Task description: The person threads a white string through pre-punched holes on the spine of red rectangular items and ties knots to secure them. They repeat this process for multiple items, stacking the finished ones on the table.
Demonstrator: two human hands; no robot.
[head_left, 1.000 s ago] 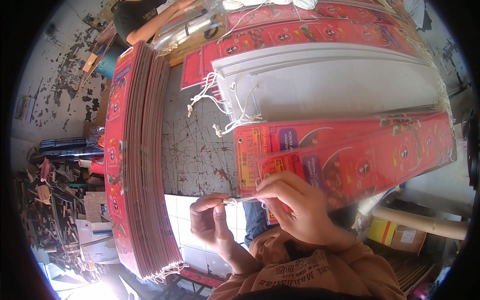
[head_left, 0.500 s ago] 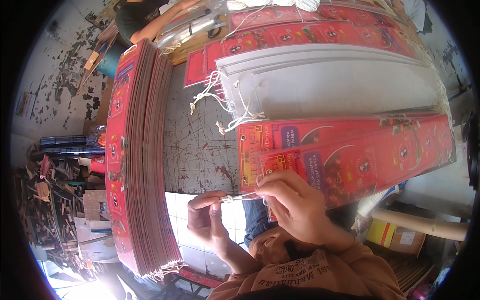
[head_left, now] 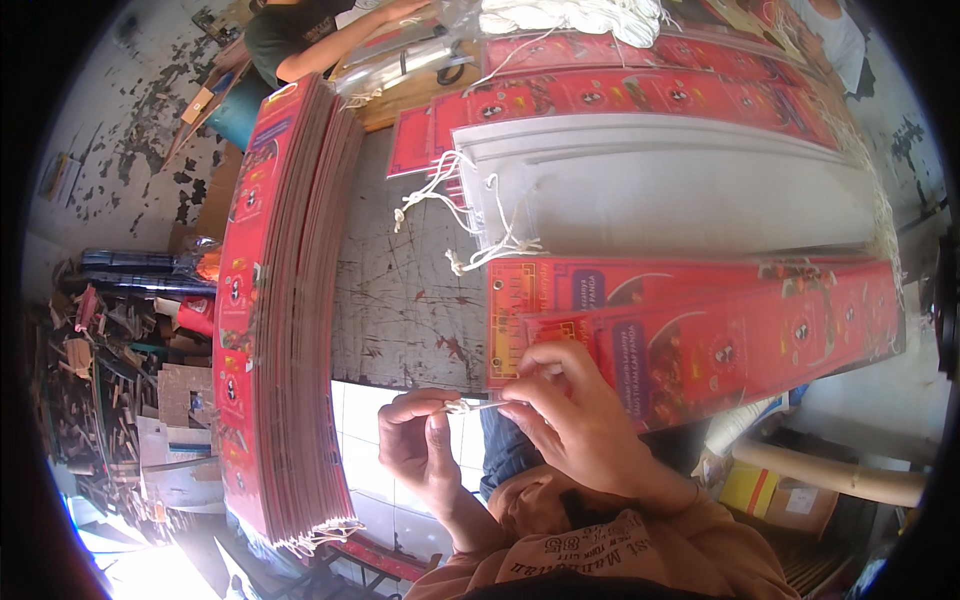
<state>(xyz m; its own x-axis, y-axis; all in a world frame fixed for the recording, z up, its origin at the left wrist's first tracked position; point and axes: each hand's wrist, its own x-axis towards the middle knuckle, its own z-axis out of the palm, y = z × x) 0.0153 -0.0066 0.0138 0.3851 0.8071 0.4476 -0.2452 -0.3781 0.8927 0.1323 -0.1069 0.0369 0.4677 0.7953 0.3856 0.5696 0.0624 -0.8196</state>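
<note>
Two hands, left hand, right hand, white string pinched between

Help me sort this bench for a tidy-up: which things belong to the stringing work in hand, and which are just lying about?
In use:
left hand
right hand
white string pinched between both
red printed sheet under the right hand

Lying about:
tall red stack
white-backed pile
loose string bundle
cardboard boxes
</note>
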